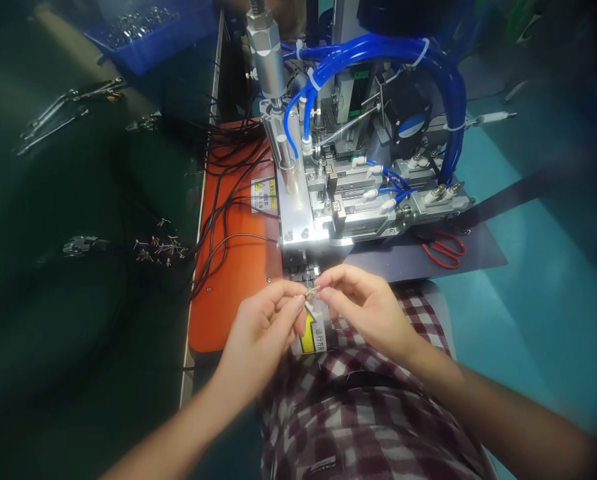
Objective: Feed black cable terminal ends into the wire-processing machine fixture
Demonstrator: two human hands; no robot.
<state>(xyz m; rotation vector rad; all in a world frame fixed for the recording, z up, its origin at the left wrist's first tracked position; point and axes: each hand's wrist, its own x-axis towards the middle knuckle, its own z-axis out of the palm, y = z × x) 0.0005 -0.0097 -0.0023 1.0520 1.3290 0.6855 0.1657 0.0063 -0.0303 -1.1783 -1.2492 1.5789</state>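
My left hand (264, 321) is closed in a pinch of thumb and forefinger around a small bunch of thin, light-coloured wires (313, 291). From the right, my right hand (371, 305) meets the free ends of these wires with the tips of its thumb and forefinger; its other fingers are curled. Both hands are in front of the small black feed end (304, 272) of a metal machine (298, 207). Below the fingertips is a yellow arrow label (308, 335). What lies inside the left palm is hidden.
Black cables (223, 200) run across the orange machine base (238, 280). Left, on the dark table, are bundles of stripped wire ends (161, 250) and a blue bin (153, 40) of metal parts. Red-handled pliers (444, 251) lie right of the machine, under blue air hoses (378, 50).
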